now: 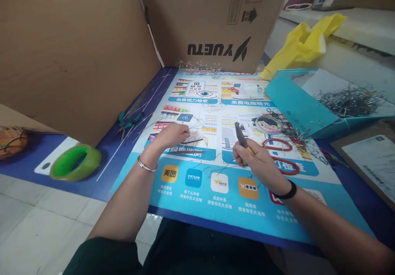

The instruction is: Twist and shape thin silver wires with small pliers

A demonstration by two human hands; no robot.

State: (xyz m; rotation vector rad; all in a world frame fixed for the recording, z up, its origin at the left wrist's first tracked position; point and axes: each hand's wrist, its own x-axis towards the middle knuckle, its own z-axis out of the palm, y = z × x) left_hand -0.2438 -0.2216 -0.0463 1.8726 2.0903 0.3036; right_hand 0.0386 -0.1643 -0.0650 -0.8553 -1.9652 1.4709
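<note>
The right hand's fingers were closed around the yellow-and-black handles of a pair of pliers [240,133], whose dark nose pointed away from the body, above the printed sheet [216,203]. The left hand [173,137] was curled in, its fingertips turned down beside a thin dark wire [191,142]; whether they pinched it I could not tell. A metal bracelet [147,165] circled the left wrist, a black band [288,189] the other. Just beyond the right hand [254,160] lay two red handle loops [277,149], with tangled wire near them. Farther right, a blue box [304,102] held a heap of wire pieces [348,100], near a yellow bag [296,49]. Over on the left were teal-handled pliers [131,121], then a big roll of green tape [89,168]. Large cardboard panels [210,20] stood at the back and left, one printed YUETU upside down.
</note>
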